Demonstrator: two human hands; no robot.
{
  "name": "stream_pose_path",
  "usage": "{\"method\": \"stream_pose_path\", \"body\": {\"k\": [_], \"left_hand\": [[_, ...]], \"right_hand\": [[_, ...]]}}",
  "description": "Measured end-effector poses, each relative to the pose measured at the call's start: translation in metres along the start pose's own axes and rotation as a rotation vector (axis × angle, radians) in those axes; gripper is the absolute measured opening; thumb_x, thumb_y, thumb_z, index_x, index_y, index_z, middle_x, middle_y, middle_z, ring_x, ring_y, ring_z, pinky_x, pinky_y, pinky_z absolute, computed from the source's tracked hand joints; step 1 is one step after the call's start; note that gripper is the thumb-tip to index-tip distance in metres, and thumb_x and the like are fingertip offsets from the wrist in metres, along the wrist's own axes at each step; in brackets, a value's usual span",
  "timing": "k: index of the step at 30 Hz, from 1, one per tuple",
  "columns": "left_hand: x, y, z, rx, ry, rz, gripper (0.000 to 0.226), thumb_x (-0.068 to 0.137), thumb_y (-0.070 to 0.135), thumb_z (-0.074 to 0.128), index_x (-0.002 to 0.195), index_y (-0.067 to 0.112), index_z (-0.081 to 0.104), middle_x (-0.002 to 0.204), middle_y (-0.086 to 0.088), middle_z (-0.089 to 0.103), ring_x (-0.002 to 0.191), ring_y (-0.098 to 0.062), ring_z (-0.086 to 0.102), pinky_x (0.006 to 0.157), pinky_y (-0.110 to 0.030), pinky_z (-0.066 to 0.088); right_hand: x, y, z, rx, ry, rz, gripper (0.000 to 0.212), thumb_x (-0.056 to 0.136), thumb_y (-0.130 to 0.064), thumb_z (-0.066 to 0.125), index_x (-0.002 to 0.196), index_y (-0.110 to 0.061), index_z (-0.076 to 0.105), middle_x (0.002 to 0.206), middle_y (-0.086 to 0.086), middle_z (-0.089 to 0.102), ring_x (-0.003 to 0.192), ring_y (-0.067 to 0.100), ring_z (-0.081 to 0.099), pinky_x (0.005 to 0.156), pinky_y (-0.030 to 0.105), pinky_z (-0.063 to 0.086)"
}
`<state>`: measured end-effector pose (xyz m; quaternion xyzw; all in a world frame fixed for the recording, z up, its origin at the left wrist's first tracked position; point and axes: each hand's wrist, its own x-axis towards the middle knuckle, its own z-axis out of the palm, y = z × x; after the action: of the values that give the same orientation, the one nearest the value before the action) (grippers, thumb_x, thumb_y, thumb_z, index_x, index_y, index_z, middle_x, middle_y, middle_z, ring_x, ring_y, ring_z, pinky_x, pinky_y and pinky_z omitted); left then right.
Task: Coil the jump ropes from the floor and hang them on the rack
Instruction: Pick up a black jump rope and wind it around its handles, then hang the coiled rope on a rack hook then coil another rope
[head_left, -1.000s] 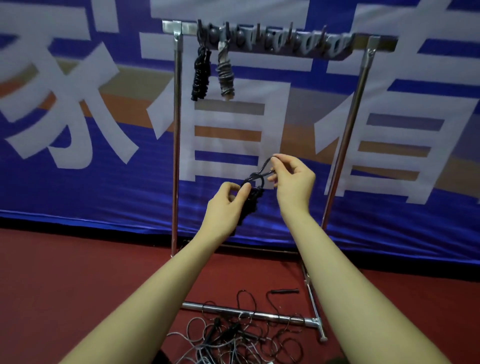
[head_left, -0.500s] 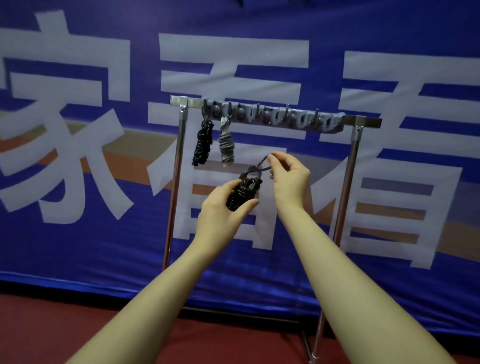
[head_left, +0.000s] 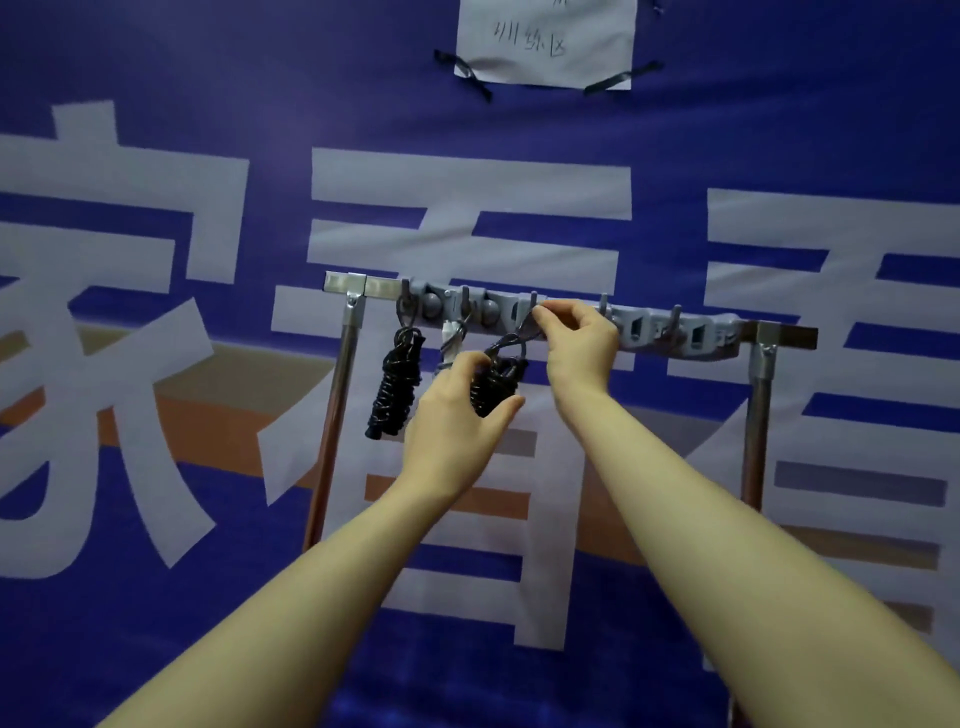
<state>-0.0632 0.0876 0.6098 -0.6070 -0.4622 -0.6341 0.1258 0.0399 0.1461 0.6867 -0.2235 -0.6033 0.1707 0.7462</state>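
Note:
My left hand grips a coiled black jump rope from below and the left. My right hand pinches the rope's top loop right at the third hook of the grey hook strip on the metal rack. Another coiled black rope hangs from the first hook. A grey-white coiled rope hangs from the second hook, mostly hidden behind my left hand.
A blue banner with large white characters hangs behind the rack. A taped paper note is fixed high on it. The rack's right post stands beside my right forearm. Further hooks to the right hold nothing.
Both hands have risen with the coiled rope, bringing its loop up to the third hook. The view has tilted upward, so the floor is out of sight.

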Motion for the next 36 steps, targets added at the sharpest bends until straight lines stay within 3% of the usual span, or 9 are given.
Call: {"method": "stream_pose_path", "body": {"k": [6, 11, 16, 18, 20, 23, 26, 31, 36], "left_hand": [[0.045, -0.004, 0.014, 0.055, -0.001, 0.053, 0.046, 0.086, 0.038, 0.067, 0.126, 0.02, 0.05, 0.119, -0.005, 0.059, 0.112, -0.021, 0.053, 0.087, -0.036, 0.047], [0.057, -0.012, 0.019, 0.101, -0.003, 0.055, 0.045, 0.085, 0.039, 0.067, 0.123, 0.019, 0.053, 0.117, -0.007, 0.06, 0.11, -0.023, 0.056, 0.087, -0.04, 0.05], [0.048, -0.024, 0.023, 0.088, -0.024, 0.027, 0.043, 0.082, 0.038, 0.071, 0.117, 0.019, 0.055, 0.114, -0.007, 0.062, 0.103, -0.024, 0.06, 0.082, -0.04, 0.052], [0.041, -0.029, 0.026, 0.059, -0.04, 0.017, 0.043, 0.082, 0.036, 0.072, 0.117, 0.019, 0.054, 0.109, -0.007, 0.062, 0.088, -0.029, 0.063, 0.073, -0.043, 0.054], [0.036, -0.033, 0.031, 0.011, -0.052, 0.005, 0.043, 0.082, 0.032, 0.073, 0.118, 0.021, 0.052, 0.105, -0.005, 0.06, 0.084, -0.03, 0.062, 0.069, -0.045, 0.056], [0.027, -0.036, 0.04, -0.045, -0.101, -0.004, 0.046, 0.084, 0.021, 0.071, 0.125, 0.022, 0.05, 0.109, -0.005, 0.058, 0.098, -0.023, 0.059, 0.083, -0.043, 0.053], [0.02, -0.036, 0.042, -0.065, -0.103, -0.008, 0.05, 0.088, 0.014, 0.066, 0.134, 0.021, 0.047, 0.117, -0.005, 0.057, 0.11, -0.02, 0.055, 0.096, -0.034, 0.046], [0.003, -0.031, 0.034, 0.151, -0.139, 0.031, 0.048, 0.093, 0.02, 0.056, 0.14, 0.019, 0.044, 0.132, -0.003, 0.051, 0.123, -0.019, 0.043, 0.092, -0.033, 0.043], [-0.038, -0.026, 0.011, 0.325, -0.216, 0.032, 0.045, 0.094, 0.023, 0.053, 0.138, 0.014, 0.047, 0.136, -0.004, 0.05, 0.126, -0.022, 0.042, 0.097, -0.038, 0.042]], "right_hand": [[0.047, 0.012, 0.016, -0.037, 0.081, -0.022, 0.006, 0.089, -0.015, 0.064, 0.091, -0.014, 0.07, 0.093, 0.002, 0.069, 0.084, 0.009, 0.062, 0.073, 0.019, 0.052], [0.058, 0.024, 0.024, -0.048, 0.058, 0.01, 0.007, 0.09, -0.015, 0.063, 0.086, -0.015, 0.069, 0.083, -0.004, 0.067, 0.082, 0.011, 0.063, 0.077, 0.028, 0.056], [0.05, 0.041, 0.022, 0.034, -0.026, 0.058, 0.034, 0.097, -0.028, 0.051, 0.087, 0.001, 0.065, 0.073, 0.011, 0.058, 0.071, 0.017, 0.052, 0.067, 0.029, 0.047], [0.045, 0.048, 0.016, -0.009, -0.079, 0.015, 0.041, 0.099, -0.031, 0.046, 0.091, 0.004, 0.064, 0.081, 0.021, 0.059, 0.074, 0.018, 0.052, 0.07, 0.031, 0.045], [0.039, 0.052, 0.009, -0.093, -0.138, -0.071, 0.032, 0.1, -0.026, 0.044, 0.098, -0.003, 0.066, 0.098, 0.014, 0.061, 0.084, 0.012, 0.055, 0.077, 0.027, 0.045], [0.03, 0.056, 0.002, -0.216, -0.244, -0.146, 0.033, 0.101, -0.021, 0.042, 0.131, -0.012, 0.054, 0.118, 0.004, 0.054, 0.11, 0.012, 0.05, 0.094, 0.024, 0.042], [0.023, 0.058, -0.005, -0.354, -0.338, -0.193, 0.045, 0.101, -0.02, 0.041, 0.145, -0.017, 0.036, 0.128, 0.004, 0.047, 0.123, 0.019, 0.041, 0.104, 0.031, 0.036], [0.003, 0.053, -0.03, -0.583, -0.398, -0.227, 0.042, 0.102, -0.019, 0.039, 0.143, -0.013, 0.04, 0.136, 0.004, 0.046, 0.127, 0.018, 0.034, 0.097, 0.021, 0.026], [-0.055, 0.061, -0.065, -0.754, -0.462, -0.259, 0.037, 0.099, -0.016, 0.043, 0.135, -0.013, 0.05, 0.124, 0.005, 0.052, 0.116, 0.024, 0.043, 0.097, 0.036, 0.037]]}}
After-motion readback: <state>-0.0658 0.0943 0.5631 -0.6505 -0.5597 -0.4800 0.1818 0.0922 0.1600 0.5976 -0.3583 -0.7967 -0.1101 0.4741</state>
